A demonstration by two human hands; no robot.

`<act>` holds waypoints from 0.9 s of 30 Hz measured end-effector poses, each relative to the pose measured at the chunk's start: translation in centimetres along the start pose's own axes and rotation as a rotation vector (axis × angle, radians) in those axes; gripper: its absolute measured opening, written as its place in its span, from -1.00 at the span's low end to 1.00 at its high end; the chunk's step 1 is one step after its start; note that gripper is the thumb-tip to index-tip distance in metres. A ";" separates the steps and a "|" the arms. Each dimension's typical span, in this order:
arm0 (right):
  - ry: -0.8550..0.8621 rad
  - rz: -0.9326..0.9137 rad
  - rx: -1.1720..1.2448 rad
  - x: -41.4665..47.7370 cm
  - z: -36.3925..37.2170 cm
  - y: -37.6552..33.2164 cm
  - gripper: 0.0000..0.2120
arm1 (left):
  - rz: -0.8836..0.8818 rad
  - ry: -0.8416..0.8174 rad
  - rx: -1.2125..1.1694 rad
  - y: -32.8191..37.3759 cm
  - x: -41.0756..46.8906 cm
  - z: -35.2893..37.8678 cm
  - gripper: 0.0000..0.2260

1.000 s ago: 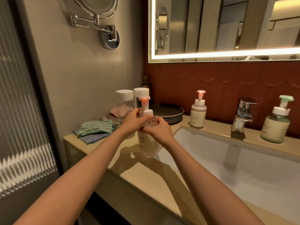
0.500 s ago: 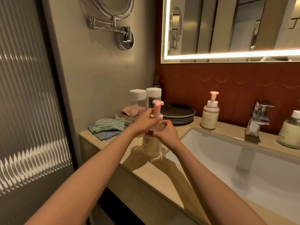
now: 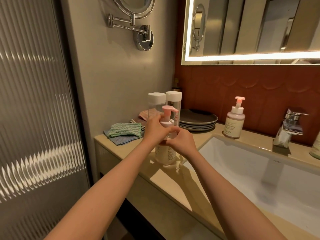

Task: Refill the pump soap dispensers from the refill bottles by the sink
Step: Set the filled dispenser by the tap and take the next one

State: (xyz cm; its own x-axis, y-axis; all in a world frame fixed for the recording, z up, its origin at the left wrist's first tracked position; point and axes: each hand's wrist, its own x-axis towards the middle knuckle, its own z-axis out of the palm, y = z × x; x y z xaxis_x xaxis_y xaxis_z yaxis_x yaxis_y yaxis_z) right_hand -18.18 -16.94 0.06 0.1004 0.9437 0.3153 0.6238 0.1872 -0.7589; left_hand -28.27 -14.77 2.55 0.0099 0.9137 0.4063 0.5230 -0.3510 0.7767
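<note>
Pump nozzle (image 3: 174,110) now further right; refill btls (image 3: 173,101) behind dispenser (image 3: 166,155).

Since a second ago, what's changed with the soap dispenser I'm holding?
The pink pump has turned in the left grip; its nozzle now points right, toward the plates. Nothing taken or released: the right grip still steadies the dispenser, which stands on the counter where it was.

The pump bottle (image 3: 235,118) at the back edge of the counter (image 3: 173,184) carries a label whose bottom line ends in "APING"; its finer lines are illegible. The print on the nearer dispenser (image 3: 166,154) is too small to read.
</note>
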 end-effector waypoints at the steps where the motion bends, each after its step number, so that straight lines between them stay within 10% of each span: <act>1: -0.007 -0.003 -0.015 0.0 -0.1 -0.1 -0.42 | -0.006 0.004 0.013 -0.1 0.1 0.0 -0.38; 6: -0.007 0.023 -0.064 0.2 -0.2 -0.1 -0.47 | -0.013 -0.272 -0.150 0.2 0.4 -0.7 -0.56; 13: 0.043 0.049 -0.052 0.0 0.1 -0.1 -0.47 | -0.081 0.080 -0.326 -0.4 0.4 -1.7 -0.81; 27: -0.001 0.058 -0.070 0.0 0.1 -0.2 -0.49 | -0.006 -0.203 -0.183 0.3 0.2 -0.7 -0.50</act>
State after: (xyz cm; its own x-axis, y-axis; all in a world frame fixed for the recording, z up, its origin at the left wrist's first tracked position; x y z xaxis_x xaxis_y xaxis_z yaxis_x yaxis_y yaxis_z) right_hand -18.37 -16.96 0.20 0.1372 0.9527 0.2711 0.6692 0.1127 -0.7345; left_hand -28.68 -14.84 3.17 0.1874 0.9317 0.3111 0.3608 -0.3598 0.8604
